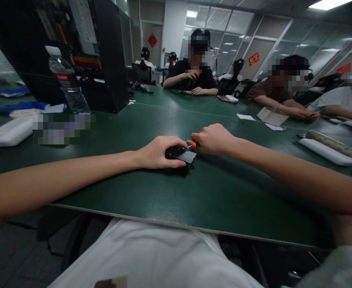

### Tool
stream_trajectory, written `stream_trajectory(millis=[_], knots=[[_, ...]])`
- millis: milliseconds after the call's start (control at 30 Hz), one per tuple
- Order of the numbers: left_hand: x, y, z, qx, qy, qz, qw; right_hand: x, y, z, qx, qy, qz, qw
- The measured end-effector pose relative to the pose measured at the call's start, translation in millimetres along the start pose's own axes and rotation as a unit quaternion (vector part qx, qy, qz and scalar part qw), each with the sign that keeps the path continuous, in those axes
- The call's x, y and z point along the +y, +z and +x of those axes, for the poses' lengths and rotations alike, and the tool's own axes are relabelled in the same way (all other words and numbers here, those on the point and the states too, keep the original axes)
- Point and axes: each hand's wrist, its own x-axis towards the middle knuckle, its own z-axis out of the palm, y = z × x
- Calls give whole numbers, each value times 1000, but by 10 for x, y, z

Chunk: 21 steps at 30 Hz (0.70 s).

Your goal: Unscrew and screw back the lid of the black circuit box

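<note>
On the green table top, my left hand (159, 154) is wrapped round a small black box-like device (182, 157) with a grey panel on its upper face. A thin dark loop or tab sticks out at its right end. My right hand (213, 139) is closed round a screwdriver (194, 144) with an orange and black handle. Its metal shaft points left, to the end of the device beside my left fingers. Whether the tip touches a screw is too small to tell.
A water bottle (69, 84) stands at the left by a black cabinet (111, 60). Blue-and-white gloves (28, 108) and a white power bank-like object (9, 131) lie near it. Across the table (151, 200) sit several people. Papers (246, 117) and a pouch (332, 143) lie to the right.
</note>
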Motion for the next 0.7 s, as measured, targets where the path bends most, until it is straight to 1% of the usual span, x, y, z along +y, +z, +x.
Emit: stream_trajectory(millis=[167, 300, 400, 467, 600, 700], knots=[[6, 11, 5, -1, 11, 5, 1000, -116, -27, 140, 29, -37, 8, 999], [24, 5, 6, -7, 5, 5, 1000, -125, -8, 233, 42, -45, 15, 998], [23, -41, -21, -17, -5, 1, 1000, -148, 14, 251, 36, -42, 19, 998], [5, -95, -54, -26, -28, -10, 999, -181, 12, 240, 22, -35, 26, 999], [-48, -203, -105, -50, -107, -44, 992, -249, -43, 204, -4, -23, 53, 998], [-72, -247, -139, -73, -134, -57, 987, -271, -93, 182, -12, -15, 52, 998]])
